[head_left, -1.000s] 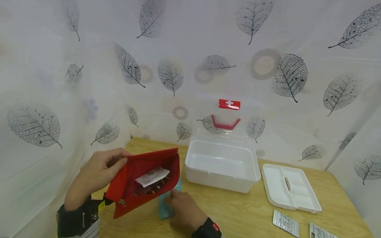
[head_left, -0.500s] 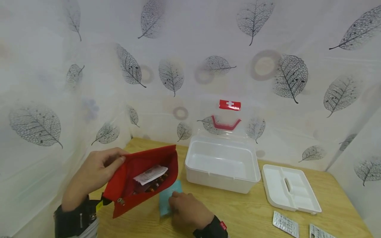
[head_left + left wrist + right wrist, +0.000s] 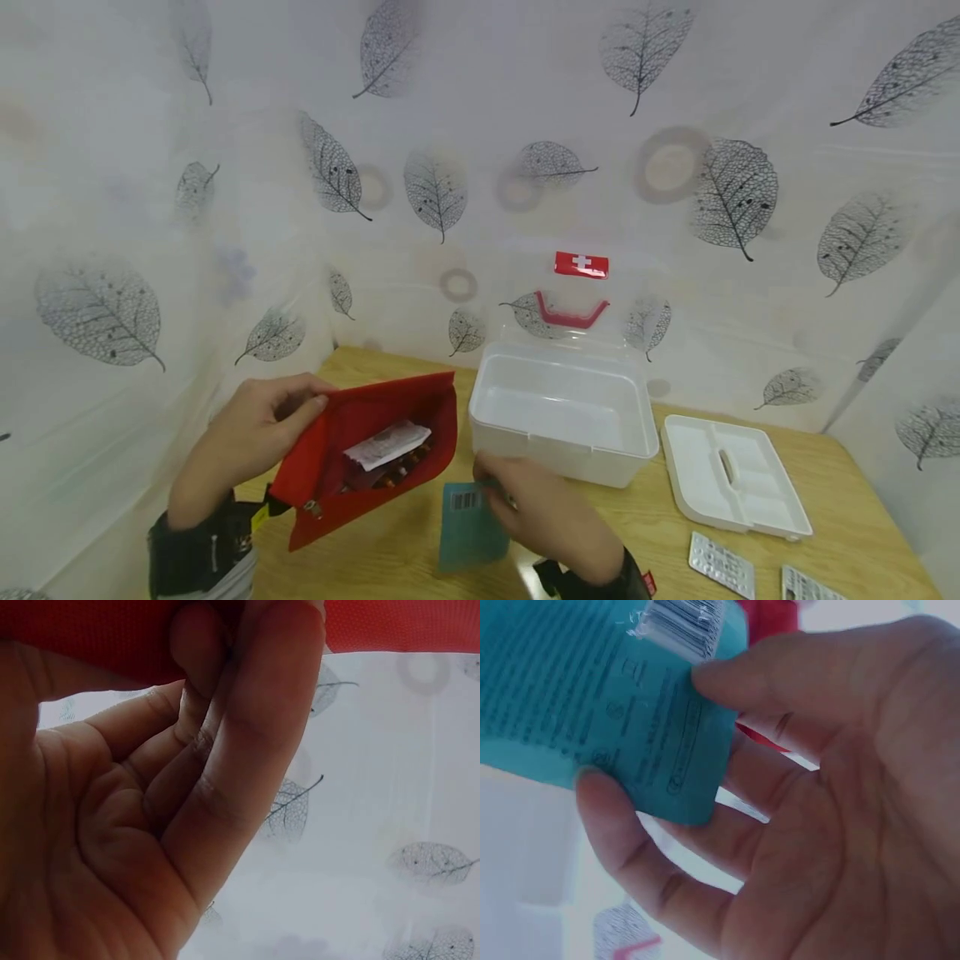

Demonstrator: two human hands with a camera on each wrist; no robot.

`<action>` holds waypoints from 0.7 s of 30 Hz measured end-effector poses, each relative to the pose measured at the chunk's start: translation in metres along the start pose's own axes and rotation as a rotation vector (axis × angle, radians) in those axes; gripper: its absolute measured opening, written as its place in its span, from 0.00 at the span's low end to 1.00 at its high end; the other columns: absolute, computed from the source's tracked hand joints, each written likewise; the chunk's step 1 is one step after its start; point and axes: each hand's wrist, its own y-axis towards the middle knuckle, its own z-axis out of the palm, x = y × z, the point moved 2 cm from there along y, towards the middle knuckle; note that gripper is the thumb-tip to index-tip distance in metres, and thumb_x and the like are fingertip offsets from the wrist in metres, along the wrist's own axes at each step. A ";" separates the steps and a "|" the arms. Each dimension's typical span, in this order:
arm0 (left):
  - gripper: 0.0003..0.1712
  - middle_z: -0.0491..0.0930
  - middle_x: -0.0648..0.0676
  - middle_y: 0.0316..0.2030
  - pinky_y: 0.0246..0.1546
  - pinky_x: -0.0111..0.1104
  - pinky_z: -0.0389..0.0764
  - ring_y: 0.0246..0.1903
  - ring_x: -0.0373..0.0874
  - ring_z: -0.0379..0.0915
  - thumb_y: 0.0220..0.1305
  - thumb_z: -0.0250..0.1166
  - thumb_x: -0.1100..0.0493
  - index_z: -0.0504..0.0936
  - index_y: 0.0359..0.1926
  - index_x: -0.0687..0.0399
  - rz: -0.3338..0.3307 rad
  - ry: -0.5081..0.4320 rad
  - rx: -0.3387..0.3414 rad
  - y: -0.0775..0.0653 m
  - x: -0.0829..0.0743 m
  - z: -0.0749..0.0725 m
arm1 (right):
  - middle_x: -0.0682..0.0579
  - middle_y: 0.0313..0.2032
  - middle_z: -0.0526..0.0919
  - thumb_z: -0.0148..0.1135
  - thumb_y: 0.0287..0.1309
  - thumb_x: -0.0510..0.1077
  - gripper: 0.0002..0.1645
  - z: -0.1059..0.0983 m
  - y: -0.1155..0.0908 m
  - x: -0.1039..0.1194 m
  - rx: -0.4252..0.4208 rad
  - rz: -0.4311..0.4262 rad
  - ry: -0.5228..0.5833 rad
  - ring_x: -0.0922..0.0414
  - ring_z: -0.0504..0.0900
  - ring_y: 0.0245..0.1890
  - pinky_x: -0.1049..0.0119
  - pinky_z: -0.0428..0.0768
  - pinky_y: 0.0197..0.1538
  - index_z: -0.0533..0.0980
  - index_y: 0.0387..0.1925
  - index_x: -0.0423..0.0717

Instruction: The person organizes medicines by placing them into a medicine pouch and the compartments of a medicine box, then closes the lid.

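My left hand (image 3: 258,429) pinches the upper left edge of a red zip pouch (image 3: 315,467), tilting its open mouth toward me. Inside lie a white packet (image 3: 388,444) and some small brown-and-orange items (image 3: 399,475), partly hidden. In the left wrist view, thumb and fingers meet on the red fabric (image 3: 90,637). Just right of the pouch, my right hand (image 3: 551,512) holds a flat teal packet (image 3: 471,533) off the table. The right wrist view shows printed text and a barcode on this packet (image 3: 592,712), with the thumb on its face and fingers behind and along its edge.
Behind the hands stands a white box (image 3: 562,408) with its clear lid raised, bearing a red handle (image 3: 572,319) and a red white-cross label (image 3: 581,265). A white divided tray (image 3: 701,475) lies to its right. Two silver blister packs (image 3: 722,565) rest at the front right.
The right hand has picked the teal packet up from the table and moved it slightly right, turning its barcode side into view. The left hand and pouch stay nearly in place.
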 end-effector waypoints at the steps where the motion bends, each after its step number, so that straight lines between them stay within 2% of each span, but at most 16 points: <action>1: 0.08 0.87 0.48 0.32 0.25 0.31 0.80 0.24 0.35 0.78 0.71 0.63 0.63 0.87 0.45 0.53 0.001 0.004 0.002 0.000 0.000 0.001 | 0.62 0.32 0.78 0.64 0.63 0.35 0.10 -0.005 -0.003 0.001 0.001 0.010 0.018 0.67 0.74 0.32 0.72 0.78 0.38 0.76 0.39 0.53; 6: 0.08 0.86 0.46 0.30 0.25 0.30 0.79 0.23 0.34 0.76 0.71 0.63 0.63 0.87 0.45 0.52 -0.002 0.002 0.017 0.002 -0.002 0.004 | 0.65 0.34 0.80 0.66 0.63 0.36 0.11 -0.028 -0.017 0.007 -0.062 0.009 0.055 0.68 0.76 0.33 0.71 0.79 0.39 0.78 0.41 0.56; 10: 0.08 0.85 0.45 0.30 0.24 0.29 0.77 0.23 0.34 0.73 0.71 0.63 0.64 0.87 0.45 0.52 0.026 -0.004 0.033 0.006 -0.005 0.009 | 0.67 0.38 0.83 0.68 0.63 0.38 0.13 -0.045 -0.030 0.015 -0.159 0.008 0.061 0.68 0.78 0.35 0.71 0.81 0.35 0.81 0.43 0.60; 14: 0.09 0.86 0.46 0.33 0.25 0.29 0.79 0.25 0.32 0.75 0.71 0.62 0.64 0.88 0.47 0.53 0.056 -0.033 0.063 0.009 -0.008 0.015 | 0.68 0.41 0.84 0.69 0.62 0.37 0.17 -0.059 -0.042 0.022 -0.254 0.007 0.103 0.68 0.81 0.37 0.73 0.83 0.35 0.81 0.46 0.64; 15: 0.09 0.86 0.45 0.32 0.25 0.29 0.78 0.24 0.32 0.74 0.71 0.62 0.64 0.88 0.47 0.53 0.060 -0.035 0.070 0.009 -0.009 0.016 | 0.68 0.41 0.84 0.69 0.62 0.36 0.18 -0.061 -0.045 0.025 -0.279 -0.015 0.113 0.68 0.81 0.37 0.73 0.83 0.35 0.81 0.46 0.63; 17: 0.09 0.85 0.44 0.31 0.24 0.29 0.77 0.23 0.32 0.73 0.71 0.62 0.64 0.88 0.46 0.52 0.065 -0.035 0.078 0.010 -0.010 0.018 | 0.66 0.42 0.85 0.69 0.60 0.33 0.21 -0.063 -0.047 0.029 -0.349 -0.116 0.116 0.67 0.83 0.38 0.74 0.84 0.38 0.82 0.49 0.61; 21: 0.09 0.82 0.42 0.27 0.20 0.29 0.71 0.20 0.32 0.66 0.71 0.62 0.64 0.87 0.46 0.51 0.072 -0.011 0.091 0.013 -0.011 0.022 | 0.57 0.42 0.87 0.66 0.66 0.39 0.14 -0.064 -0.047 0.042 -0.495 -0.339 0.119 0.64 0.86 0.38 0.75 0.83 0.45 0.81 0.52 0.48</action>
